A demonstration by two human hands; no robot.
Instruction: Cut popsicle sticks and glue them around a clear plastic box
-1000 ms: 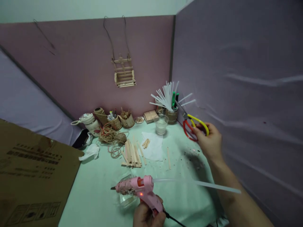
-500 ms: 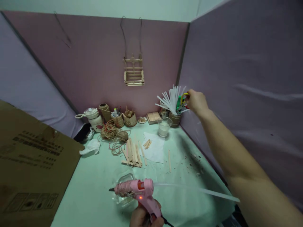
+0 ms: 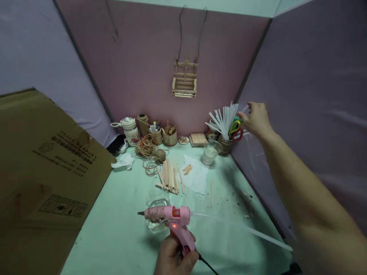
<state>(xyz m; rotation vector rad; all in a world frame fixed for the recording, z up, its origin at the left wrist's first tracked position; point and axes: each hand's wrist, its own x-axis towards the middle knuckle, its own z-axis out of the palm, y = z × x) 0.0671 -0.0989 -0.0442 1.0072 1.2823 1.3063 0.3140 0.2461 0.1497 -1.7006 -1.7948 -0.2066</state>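
My left hand is wrapped round the grip of a pink glue gun. Its dark nozzle points left, a small orange light glows on its side, and a long translucent glue stick runs out of the back. Far right, my right hand hovers with thumb and fingers apart, holding nothing that I can see. Just below it, scissors with yellow and red handles stand in a brown holder, beside a fan of white glue sticks. Under the gun's barrel sits a clear glass dish.
Wooden craft sticks lie mid-table near a white tissue. A clear cup, tangled twine, a pot of sticks and a jar stand behind. A cardboard box blocks the left; a small wooden swing hangs at the back.
My right hand has let go of the scissors, which now rest in the holder, and its fingers have spread. The view has swung left; the glue gun stays in my left hand.
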